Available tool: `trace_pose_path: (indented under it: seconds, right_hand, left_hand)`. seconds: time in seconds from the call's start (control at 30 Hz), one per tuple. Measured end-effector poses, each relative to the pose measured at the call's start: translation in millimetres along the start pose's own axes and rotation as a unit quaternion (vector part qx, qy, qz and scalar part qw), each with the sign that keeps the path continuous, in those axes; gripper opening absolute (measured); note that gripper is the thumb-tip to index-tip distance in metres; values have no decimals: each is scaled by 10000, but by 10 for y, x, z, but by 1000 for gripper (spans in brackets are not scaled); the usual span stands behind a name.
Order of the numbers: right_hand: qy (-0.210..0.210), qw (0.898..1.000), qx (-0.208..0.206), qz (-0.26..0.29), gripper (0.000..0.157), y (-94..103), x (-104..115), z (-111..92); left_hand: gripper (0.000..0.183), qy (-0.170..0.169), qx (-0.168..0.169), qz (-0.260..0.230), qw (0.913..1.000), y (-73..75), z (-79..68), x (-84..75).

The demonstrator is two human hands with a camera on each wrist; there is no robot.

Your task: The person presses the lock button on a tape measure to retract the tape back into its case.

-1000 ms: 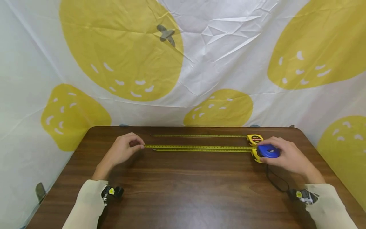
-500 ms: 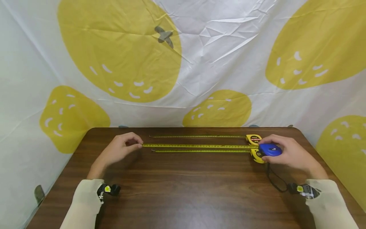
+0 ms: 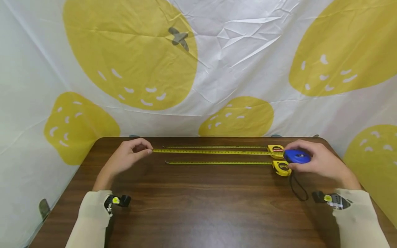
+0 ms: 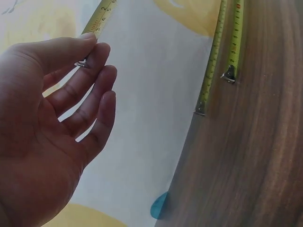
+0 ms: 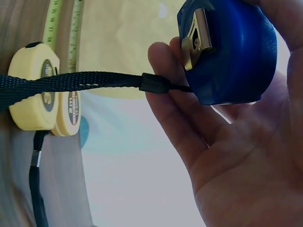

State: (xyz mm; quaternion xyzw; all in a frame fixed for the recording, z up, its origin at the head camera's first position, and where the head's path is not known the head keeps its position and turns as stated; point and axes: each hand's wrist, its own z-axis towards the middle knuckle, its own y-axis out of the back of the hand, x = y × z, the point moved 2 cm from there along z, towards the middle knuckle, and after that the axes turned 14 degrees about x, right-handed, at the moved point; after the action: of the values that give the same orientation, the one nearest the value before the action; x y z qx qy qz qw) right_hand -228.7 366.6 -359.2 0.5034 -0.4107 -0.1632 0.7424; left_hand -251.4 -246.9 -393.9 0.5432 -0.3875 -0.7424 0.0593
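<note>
A blue tape measure is held by my right hand, thumb on the near side and fingers on the far side. Its yellow blade stretches left, raised above the table. My left hand pinches the blade's end between thumb and index finger, and the metal hook shows past the fingers in the left wrist view. Two yellow tape measures lie on the table with blades drawn out leftward: a rear one and a nearer one. A black strap hangs from the blue case.
The brown wooden table ends at a back edge just behind the rear tape. A white cloth printed with large yellow fruit hangs behind it. Each wrist carries a strapped camera.
Both hands have moved farther from me and slightly apart, carrying the blue tape measure and its blade from over the nearer yellow tape toward the rear one. The yellow tapes stay put.
</note>
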Motion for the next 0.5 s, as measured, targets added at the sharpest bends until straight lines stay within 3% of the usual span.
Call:
trace_pose_path:
  seconds: [0.2,0.5]
  right_hand:
    - [-79,10000,29,-15,53,65,18,29]
    - [-315,9985,101,448,52,111,35,54]
  left_hand:
    - [6,16,-84,10,10000,47,-3,-49]
    - [6,-83,-261,57,9996,124,7,-81]
